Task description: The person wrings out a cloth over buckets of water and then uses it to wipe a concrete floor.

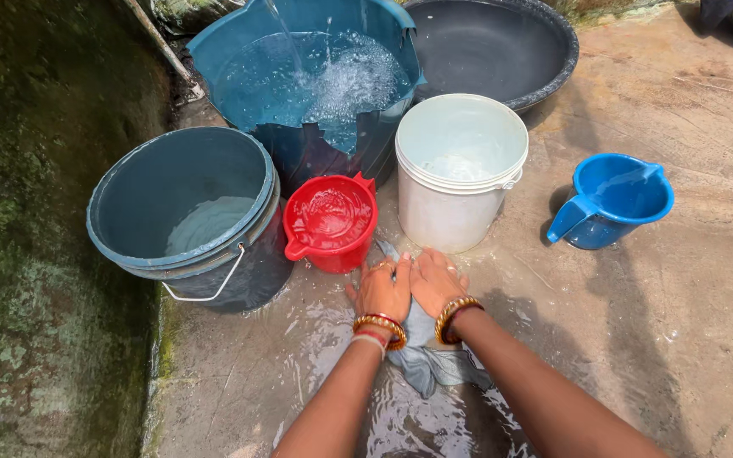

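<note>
While water pours into the big blue tub [316, 85], a wet grey cloth [434, 360] lies on the soaked concrete floor [680, 297], its long axis running from the person's body toward the white bucket [460, 170]. Both hands press flat on its far end, side by side and touching. On the left hand [381, 290] and right hand [434, 280], the fingers are extended and close together, pinching nothing. Both forearms reach forward, wrists ringed with bangles. A red mug [330, 222] stands just beyond the left hand.
</note>
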